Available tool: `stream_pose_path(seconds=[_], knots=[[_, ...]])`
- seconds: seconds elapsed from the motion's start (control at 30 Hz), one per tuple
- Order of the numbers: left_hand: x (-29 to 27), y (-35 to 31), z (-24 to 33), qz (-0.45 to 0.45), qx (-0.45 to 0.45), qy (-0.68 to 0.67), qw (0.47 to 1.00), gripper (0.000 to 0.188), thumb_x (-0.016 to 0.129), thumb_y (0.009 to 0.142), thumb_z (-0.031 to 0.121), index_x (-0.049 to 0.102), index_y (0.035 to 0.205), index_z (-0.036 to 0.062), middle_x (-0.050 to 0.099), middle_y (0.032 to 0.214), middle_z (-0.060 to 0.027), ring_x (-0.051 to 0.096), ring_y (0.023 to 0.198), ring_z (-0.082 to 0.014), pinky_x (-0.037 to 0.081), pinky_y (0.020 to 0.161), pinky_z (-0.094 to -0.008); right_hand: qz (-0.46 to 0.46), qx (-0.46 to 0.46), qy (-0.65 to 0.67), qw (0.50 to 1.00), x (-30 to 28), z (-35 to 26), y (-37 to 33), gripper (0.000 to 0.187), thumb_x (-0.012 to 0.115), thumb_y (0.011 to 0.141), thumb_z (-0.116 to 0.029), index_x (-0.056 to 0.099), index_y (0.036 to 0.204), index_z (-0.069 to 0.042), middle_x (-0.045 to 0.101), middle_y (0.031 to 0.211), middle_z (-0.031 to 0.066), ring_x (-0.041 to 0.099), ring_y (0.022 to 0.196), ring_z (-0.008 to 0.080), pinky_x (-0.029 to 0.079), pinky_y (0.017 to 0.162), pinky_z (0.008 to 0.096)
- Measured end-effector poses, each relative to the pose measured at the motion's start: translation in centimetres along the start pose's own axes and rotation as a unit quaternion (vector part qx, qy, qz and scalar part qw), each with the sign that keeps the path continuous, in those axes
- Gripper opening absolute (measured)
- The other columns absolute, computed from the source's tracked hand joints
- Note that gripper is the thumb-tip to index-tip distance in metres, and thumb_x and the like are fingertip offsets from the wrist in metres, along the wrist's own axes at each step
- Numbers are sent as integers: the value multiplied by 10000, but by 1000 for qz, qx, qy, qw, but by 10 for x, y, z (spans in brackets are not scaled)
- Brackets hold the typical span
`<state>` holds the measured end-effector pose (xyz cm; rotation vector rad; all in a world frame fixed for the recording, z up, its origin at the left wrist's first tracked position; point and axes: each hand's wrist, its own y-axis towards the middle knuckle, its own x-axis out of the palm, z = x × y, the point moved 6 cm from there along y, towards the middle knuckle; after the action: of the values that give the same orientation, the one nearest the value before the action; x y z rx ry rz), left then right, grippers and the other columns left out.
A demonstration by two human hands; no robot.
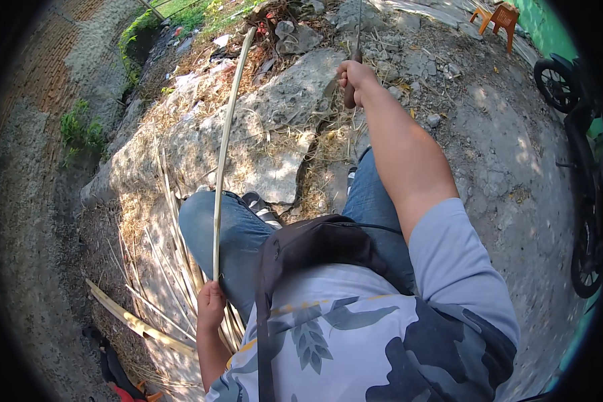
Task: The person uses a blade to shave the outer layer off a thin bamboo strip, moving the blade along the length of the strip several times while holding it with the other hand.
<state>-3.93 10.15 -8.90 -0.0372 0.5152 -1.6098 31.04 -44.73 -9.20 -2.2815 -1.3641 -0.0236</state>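
Note:
Closed around the lower end of a long pale bamboo strip (227, 141) is my left hand (211, 303), low beside my left thigh. The strip stands out past my bent knee, its far end wide and blunt. My right arm reaches far forward, and my right hand (359, 79) grips the brown handle of a long knife (358, 57). Its thin blade points away from me, seen almost edge-on. Strip and knife are well apart. Several more bamboo strips (174, 251) lie in a bundle on the ground by my left leg, partly hidden behind it.
A thicker bamboo piece (137, 324) lies at lower left. Ahead is a cracked concrete slab (264, 141) with pale shavings around it. A brick wall (33, 60) runs along the left. To the right stand a motorcycle (579, 147) and an orange chair (504, 19). Part of another person (117, 375) shows at lower left.

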Motion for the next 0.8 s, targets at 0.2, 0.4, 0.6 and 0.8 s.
stream_pose_path(seconds=[0.2,0.4,0.6,0.8], knots=[[8,-14,15,61,-5,73,995,404,520,1076,368,500,793,80,487,621,26,432,517,-53,331,469,-231,-18,-53,-17,998,19,-16,-19,112,693,817,-94,598,785,-45,556,663,12,503,545,115,442,549,303],[15,-19,25,97,-31,66,993,367,552,1067,341,550,829,61,493,623,37,443,532,-49,345,494,-224,19,-153,-210,965,27,-33,-52,212,719,776,-239,675,848,-44,664,745,74,646,659,201,514,667,371],[8,-26,28,74,-108,-10,991,323,541,1071,315,631,943,32,466,664,64,373,570,-38,285,526,-217,22,-348,-336,875,54,-42,-79,317,714,775,-347,702,957,-88,709,834,137,682,778,323,520,705,461],[10,-12,44,112,-53,16,992,286,543,1071,293,631,980,37,467,723,69,362,645,-29,289,580,-209,-39,-447,-374,812,79,-31,-106,266,706,786,-296,716,1004,-145,716,818,125,700,782,355,537,700,474]])
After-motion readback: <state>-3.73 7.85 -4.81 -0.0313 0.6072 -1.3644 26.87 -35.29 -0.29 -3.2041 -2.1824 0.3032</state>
